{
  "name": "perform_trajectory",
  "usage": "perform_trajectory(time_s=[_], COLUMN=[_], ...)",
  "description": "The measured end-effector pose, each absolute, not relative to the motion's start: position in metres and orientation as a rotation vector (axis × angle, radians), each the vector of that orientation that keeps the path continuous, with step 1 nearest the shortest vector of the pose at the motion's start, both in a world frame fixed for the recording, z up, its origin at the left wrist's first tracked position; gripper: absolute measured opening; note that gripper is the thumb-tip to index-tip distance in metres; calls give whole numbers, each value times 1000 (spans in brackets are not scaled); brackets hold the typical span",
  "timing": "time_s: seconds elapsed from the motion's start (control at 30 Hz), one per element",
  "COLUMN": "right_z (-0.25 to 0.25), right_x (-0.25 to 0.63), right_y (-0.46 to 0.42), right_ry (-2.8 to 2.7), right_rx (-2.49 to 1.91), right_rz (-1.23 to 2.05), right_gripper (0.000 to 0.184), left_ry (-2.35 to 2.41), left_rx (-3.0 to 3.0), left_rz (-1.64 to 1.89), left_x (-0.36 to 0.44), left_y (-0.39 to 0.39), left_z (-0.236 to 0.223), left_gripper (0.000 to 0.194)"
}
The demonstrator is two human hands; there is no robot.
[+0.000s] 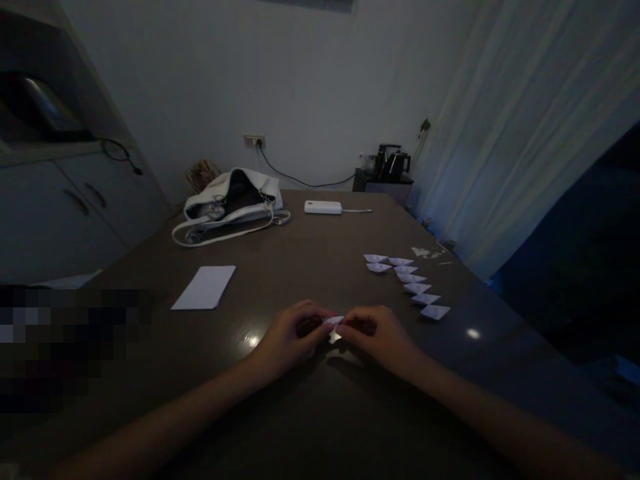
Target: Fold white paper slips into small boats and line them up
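Note:
Both my hands meet at the middle of the dark table point(320, 413). My left hand point(290, 337) and my right hand point(377, 333) pinch a small folded piece of white paper point(334, 325) between their fingertips, just above the tabletop. Most of the paper is hidden by my fingers. To the right, several small white folded paper boats point(417, 288) lie in a slanting row on the table.
A stack of white paper sheets point(205, 287) lies at the left. A white handbag point(233, 200) and a white power bank point(323, 207) with a cable sit at the far side. Paper scraps point(425, 253) lie near the right edge. A kettle point(393, 162) stands on a side stand by the curtain.

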State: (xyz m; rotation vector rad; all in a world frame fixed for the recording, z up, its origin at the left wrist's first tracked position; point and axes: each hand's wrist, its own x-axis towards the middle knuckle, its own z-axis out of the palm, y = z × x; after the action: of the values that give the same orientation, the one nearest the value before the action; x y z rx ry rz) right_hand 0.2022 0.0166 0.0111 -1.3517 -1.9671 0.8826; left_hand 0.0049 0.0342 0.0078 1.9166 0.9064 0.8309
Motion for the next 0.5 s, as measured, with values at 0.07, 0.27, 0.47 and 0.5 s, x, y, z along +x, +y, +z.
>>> perform_trajectory(time_s=[0.07, 0.27, 0.47, 0.5], right_z=[8, 3, 5, 6], right_x=[200, 200, 198, 197], right_y=[15, 16, 14, 13], right_ry=[-1887, -1879, -1916, -1917], right_rx=[-1309, -1277, -1326, -1327], right_rz=[957, 955, 879, 877], right_gripper=[23, 22, 16, 15], left_ry=[845, 882, 895, 902], left_rx=[1832, 1817, 1846, 1851], left_rz=[832, 787, 814, 817], left_x=[6, 6, 7, 7], left_y=[32, 32, 31, 30], left_z=[8, 7, 7, 7], left_gripper=[22, 23, 23, 22])
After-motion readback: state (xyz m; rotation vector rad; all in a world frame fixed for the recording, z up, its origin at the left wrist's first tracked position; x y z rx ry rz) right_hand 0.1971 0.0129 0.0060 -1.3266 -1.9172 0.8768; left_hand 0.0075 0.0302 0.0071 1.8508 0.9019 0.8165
